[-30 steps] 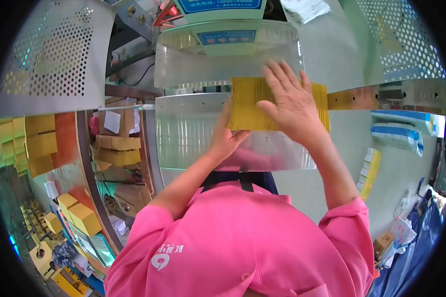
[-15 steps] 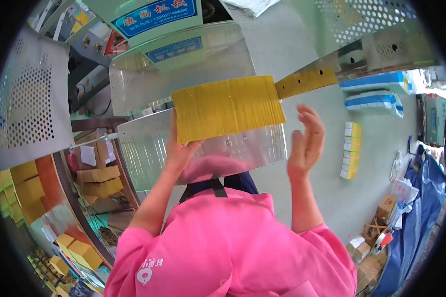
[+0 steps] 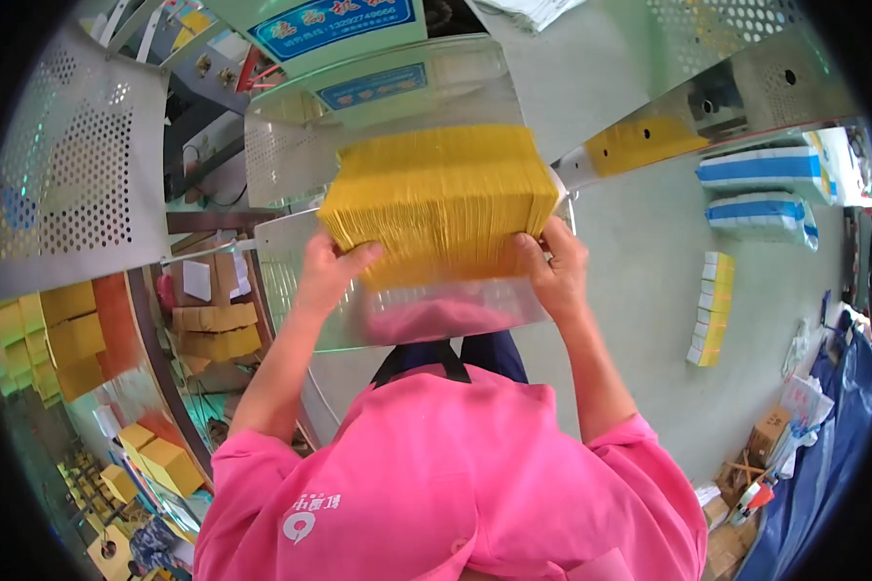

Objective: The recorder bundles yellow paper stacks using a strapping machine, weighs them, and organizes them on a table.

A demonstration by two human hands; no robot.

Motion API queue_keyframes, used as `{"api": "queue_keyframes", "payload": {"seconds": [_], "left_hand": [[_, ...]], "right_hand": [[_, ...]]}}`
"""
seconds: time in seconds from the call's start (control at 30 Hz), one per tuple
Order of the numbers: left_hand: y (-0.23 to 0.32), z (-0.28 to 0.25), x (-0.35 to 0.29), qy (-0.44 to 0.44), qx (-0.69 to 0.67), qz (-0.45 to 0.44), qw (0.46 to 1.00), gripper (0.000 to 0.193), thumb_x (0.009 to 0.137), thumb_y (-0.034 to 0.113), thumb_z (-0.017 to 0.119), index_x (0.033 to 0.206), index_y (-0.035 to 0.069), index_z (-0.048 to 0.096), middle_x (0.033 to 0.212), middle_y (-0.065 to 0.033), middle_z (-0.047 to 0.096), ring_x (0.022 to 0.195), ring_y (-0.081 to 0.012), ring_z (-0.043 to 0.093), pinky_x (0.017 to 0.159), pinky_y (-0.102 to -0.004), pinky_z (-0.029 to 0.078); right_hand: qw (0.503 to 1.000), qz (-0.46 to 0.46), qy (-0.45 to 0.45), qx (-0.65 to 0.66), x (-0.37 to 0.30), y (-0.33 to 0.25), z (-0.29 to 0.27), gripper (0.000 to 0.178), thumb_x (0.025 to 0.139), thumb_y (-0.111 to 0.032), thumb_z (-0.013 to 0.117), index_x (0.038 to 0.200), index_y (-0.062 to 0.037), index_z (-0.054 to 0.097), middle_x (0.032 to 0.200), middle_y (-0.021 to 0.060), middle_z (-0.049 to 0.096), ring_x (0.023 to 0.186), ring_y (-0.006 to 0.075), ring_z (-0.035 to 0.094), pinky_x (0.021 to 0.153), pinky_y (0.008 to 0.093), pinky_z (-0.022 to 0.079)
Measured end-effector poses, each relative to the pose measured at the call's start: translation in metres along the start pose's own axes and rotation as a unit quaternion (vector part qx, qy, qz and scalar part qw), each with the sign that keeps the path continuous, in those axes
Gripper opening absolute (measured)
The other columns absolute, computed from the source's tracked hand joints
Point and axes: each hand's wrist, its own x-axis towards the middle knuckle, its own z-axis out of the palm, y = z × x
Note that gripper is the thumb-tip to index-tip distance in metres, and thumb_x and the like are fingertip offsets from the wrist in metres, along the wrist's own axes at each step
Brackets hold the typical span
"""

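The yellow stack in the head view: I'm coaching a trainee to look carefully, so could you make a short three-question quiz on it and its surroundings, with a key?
1. Multiple choice: how is the yellow stack held? a) from one end, b) at both ends, c) not at all.
2. True or false: the blue-and-white packages lie off to the person's right.
3. Fill in: the shirt is ____.

Key: 1. b, left hand at one end, right hand at the other. 2. True. 3. Pink.
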Motion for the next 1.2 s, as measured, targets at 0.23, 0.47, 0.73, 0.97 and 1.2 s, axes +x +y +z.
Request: {"api": "queue_keyframes", "payload": {"seconds": [0.23,0.47,0.73,0.97,1.2], "left_hand": [[0.000,0.008,-0.022,0.042,0.146,-0.203,0.967,0.051,0.096,0.038,0.057,0.125,-0.004,0.057,0.117,-0.0097,0.064,0.104,-0.0152,0.060,0.094,-0.0322,0.045],[-0.015,-0.008,-0.046,0.125,0.001,-0.233,0.964,0.065,0.096,0.057,0.046,0.131,0.003,0.055,0.117,-0.0088,0.064,0.104,-0.0150,0.058,0.084,-0.0353,0.047],[-0.075,-0.002,-0.039,0.223,0.039,-0.098,0.969,0.054,0.101,0.048,0.042,0.128,0.004,0.057,0.119,-0.0069,0.062,0.104,-0.0159,0.059,0.088,-0.0327,0.047],[-0.086,0.031,-0.038,0.191,-0.367,-0.057,0.909,0.057,0.100,0.050,0.043,0.131,0.004,0.053,0.123,-0.0097,0.061,0.109,-0.0197,0.060,0.093,-0.0348,0.049],[-0.054,0.034,-0.011,0.182,-0.356,-0.038,0.916,0.058,0.099,0.050,0.044,0.133,0.004,0.051,0.124,-0.0099,0.060,0.111,-0.0207,0.060,0.093,-0.0359,0.050]], "right_hand": [[0.978,0.103,-0.141,-0.110,-0.003,0.025,0.012,0.041,0.095,-0.042,0.052,0.098,-0.0030,0.064,0.081,0.0246,0.062,0.082,0.0419,0.061,0.071,0.0451,0.047],[0.973,0.152,-0.133,0.110,-0.003,0.031,0.000,0.039,0.099,-0.036,0.049,0.119,-0.0058,0.064,0.091,0.0156,0.070,0.084,0.0252,0.066,0.077,0.0359,0.050],[0.961,0.098,-0.128,0.223,-0.011,0.060,0.010,0.039,0.102,-0.026,0.046,0.130,0.0004,0.056,0.129,0.0099,0.057,0.119,0.0190,0.052,0.102,0.0323,0.039],[0.897,0.146,-0.114,0.401,-0.029,0.049,0.030,0.055,0.104,-0.033,0.040,0.148,-0.0019,0.032,0.150,0.0099,0.038,0.138,0.0213,0.034,0.114,0.0345,0.025],[0.891,0.126,-0.093,0.427,-0.004,0.033,0.048,0.059,0.102,-0.037,0.037,0.148,-0.0005,0.031,0.150,0.0098,0.036,0.139,0.0230,0.032,0.115,0.0366,0.024]]}}
